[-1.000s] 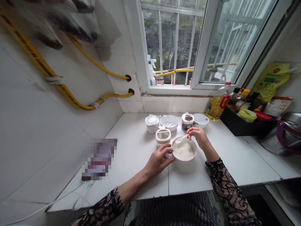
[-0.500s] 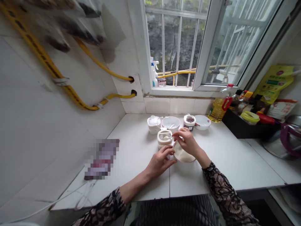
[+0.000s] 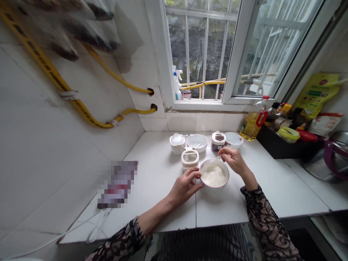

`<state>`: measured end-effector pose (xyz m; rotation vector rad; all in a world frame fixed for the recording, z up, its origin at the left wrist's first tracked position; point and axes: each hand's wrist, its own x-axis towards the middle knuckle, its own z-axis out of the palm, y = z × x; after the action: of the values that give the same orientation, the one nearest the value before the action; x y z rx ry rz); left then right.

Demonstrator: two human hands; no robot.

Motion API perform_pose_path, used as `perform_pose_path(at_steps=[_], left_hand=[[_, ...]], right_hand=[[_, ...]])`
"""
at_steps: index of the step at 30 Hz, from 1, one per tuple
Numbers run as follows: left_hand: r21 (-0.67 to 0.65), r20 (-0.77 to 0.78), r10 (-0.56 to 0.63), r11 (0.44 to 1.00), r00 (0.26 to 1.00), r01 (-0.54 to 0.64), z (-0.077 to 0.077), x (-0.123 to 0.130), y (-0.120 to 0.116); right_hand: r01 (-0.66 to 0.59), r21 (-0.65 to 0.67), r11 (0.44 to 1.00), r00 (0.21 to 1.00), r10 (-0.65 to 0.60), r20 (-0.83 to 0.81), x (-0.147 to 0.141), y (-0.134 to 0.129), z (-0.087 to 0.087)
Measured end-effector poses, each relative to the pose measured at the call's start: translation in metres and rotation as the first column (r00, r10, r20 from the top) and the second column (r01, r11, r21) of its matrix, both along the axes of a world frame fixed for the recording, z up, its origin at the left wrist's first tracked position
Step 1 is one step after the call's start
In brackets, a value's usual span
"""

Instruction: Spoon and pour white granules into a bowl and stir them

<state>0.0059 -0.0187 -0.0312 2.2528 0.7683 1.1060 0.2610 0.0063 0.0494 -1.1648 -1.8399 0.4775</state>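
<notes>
A white bowl [image 3: 227, 176] of pale, off-white powder stands on the counter in front of me. My left hand [image 3: 186, 186] steadies it from the left, fingers and thumb curved against its side. Between the fingertips of my right hand [image 3: 234, 161] is a small white spoon [image 3: 214, 159], its tip low over the far part of the powder. Just behind the bowl's left side stands a white jar [image 3: 190, 158] with a clear window in its top. The spoon's tip is too small to show whether anything is on it.
Behind are a white jar [image 3: 177, 145], a bowl [image 3: 197, 142], a jar with dark red contents [image 3: 218, 140] and another bowl [image 3: 234, 140]. An oil bottle [image 3: 251, 125], a black condiment box [image 3: 274, 146] and a pot [image 3: 323, 163] stand right. A blurred-out object [image 3: 118, 185] lies left.
My right hand has moved right with the spoon, from the windowed white jar to over the bowl. The powder now shows a small heap. My left hand has stayed at the bowl.
</notes>
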Motion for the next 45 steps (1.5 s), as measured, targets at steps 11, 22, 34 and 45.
perform_pose_path(at_steps=[11, 22, 34, 45], left_hand=[[-0.004, -0.002, -0.005, 1.0, 1.0, 0.005, 0.001, 0.0, 0.0], [0.005, 0.006, -0.01, 1.0, 1.0, 0.01, 0.002, 0.0, 0.0], [-0.008, 0.016, -0.012, 1.0, 1.0, 0.012, 0.001, 0.001, 0.0], [-0.01, -0.004, 0.014, 1.0, 1.0, -0.014, -0.003, 0.0, 0.002]], right_hand=[[0.02, -0.116, 0.993, 1.0, -0.021, -0.001, -0.016, 0.004, -0.011], [-0.02, -0.391, 0.92, 0.883, -0.167, -0.439, -0.008, 0.014, -0.012], [-0.085, -0.379, 0.922, 0.828, -0.146, -0.541, -0.009, 0.015, -0.011], [-0.122, 0.111, 0.986, 0.979, 0.138, -0.152, -0.063, 0.0, -0.004]])
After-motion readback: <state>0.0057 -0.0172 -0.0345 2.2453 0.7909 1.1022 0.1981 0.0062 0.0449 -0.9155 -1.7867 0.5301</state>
